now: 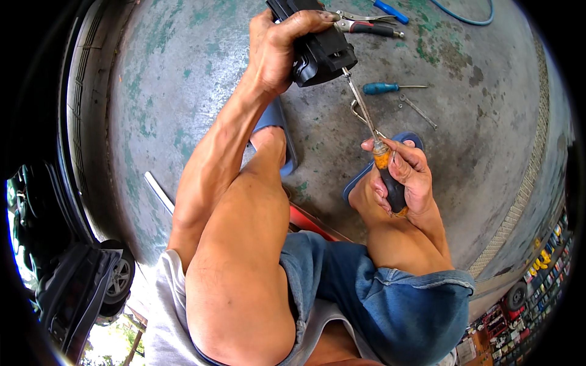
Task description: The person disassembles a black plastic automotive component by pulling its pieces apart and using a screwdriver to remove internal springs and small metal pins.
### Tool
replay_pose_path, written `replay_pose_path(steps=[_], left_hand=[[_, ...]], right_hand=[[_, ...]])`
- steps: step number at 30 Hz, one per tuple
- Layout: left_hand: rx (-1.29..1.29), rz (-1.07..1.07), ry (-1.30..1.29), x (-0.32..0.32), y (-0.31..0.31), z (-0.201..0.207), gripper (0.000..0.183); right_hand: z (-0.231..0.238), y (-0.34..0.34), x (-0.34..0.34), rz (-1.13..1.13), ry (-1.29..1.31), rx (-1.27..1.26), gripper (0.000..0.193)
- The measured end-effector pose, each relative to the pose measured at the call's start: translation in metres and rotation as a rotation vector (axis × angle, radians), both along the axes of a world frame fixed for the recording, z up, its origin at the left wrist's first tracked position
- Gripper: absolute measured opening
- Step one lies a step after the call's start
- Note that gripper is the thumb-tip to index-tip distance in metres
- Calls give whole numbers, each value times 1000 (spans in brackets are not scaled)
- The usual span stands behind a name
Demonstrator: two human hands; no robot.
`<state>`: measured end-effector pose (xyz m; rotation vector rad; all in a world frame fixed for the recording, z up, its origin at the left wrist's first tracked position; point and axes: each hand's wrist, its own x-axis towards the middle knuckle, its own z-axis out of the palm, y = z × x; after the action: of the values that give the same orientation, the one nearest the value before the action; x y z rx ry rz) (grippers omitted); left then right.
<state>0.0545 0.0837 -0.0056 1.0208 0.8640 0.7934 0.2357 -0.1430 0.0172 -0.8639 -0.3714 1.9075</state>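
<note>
My left hand [276,49] is wrapped round a black plastic housing [322,53] at the top of the view; its exact kind does not show. In my right hand [410,177] is a screwdriver [394,186] with an orange and black handle, gripped between thumb and fingers. Its long shaft points up and to the left, and the tip meets the lower edge of the housing. Whether the tip sits in a screw is too small to tell. Behind the shaft, a bent metal piece [356,108] lies on the floor, partly covered.
Locking pliers [366,25] and a blue-handled tool [390,10] lie beyond the housing. A teal screwdriver [381,88] and a small wrench [419,112] rest on the floor to the right. A blue hose [470,22] curves at the far right. A metal bar [159,193] lies left.
</note>
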Motion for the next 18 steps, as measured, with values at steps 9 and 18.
replay_pose_path(steps=[9,18], left_hand=[[-63,171,-148,14,0,10,39],[-141,293,-39,9,-2,2,33]], right_hand=[[-14,15,11,68,199,20,53],[-92,32,-7,251,-1109,179,38]])
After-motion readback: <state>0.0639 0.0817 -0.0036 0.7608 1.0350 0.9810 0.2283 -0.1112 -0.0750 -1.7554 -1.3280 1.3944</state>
